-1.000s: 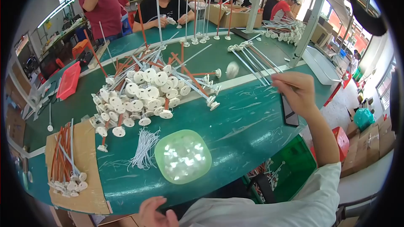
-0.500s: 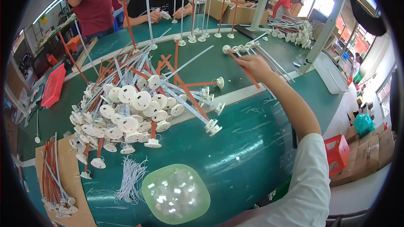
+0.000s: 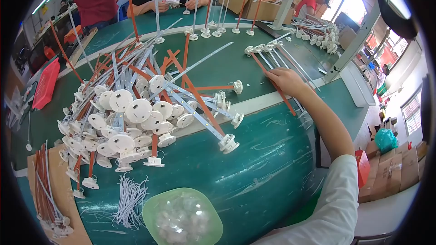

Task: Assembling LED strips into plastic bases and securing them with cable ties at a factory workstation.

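Observation:
My right hand reaches across the green table to its far right side. Its fingers are closed on a long orange strip with a white round cap at the far end. The strip lies beside a short row of similar grey and orange strips, caps lined up. My white sleeve fills the lower right. My left hand is out of view.
A big pile of capped strips covers the table's left middle. In front stand a green bowl of clear small parts and a bundle of white wires. A cardboard tray sits at left; people work at the far edge.
My right hand has stretched farther forward and down onto the row of strips, and the view has leaned in closer. The left hand seen at the bottom edge earlier is gone.

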Tool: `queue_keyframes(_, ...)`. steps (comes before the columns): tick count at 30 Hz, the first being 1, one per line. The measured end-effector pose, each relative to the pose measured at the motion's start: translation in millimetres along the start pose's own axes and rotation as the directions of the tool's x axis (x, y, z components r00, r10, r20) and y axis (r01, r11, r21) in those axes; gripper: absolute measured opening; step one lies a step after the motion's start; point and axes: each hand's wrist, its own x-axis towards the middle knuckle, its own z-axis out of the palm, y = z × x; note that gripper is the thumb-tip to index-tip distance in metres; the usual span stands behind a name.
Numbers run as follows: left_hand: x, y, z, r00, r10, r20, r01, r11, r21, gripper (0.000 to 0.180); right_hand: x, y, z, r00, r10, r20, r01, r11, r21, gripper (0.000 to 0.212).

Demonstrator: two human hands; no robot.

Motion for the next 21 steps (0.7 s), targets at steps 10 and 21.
queue_keyframes(10,1,5,-1,0.986,-0.028,-0.163,0.022,0.999,-0.034,0.023,3,-13,-59,0.950,0.297,-0.091,-0.303,0.951,-0.062,0.025)
queue_keyframes(21,-9,-14,3,0.980,0.012,-0.201,-0.016,1.000,-0.016,0.024,50,19,-8,0.982,-0.109,0.157,0.142,0.966,-0.214,0.024)
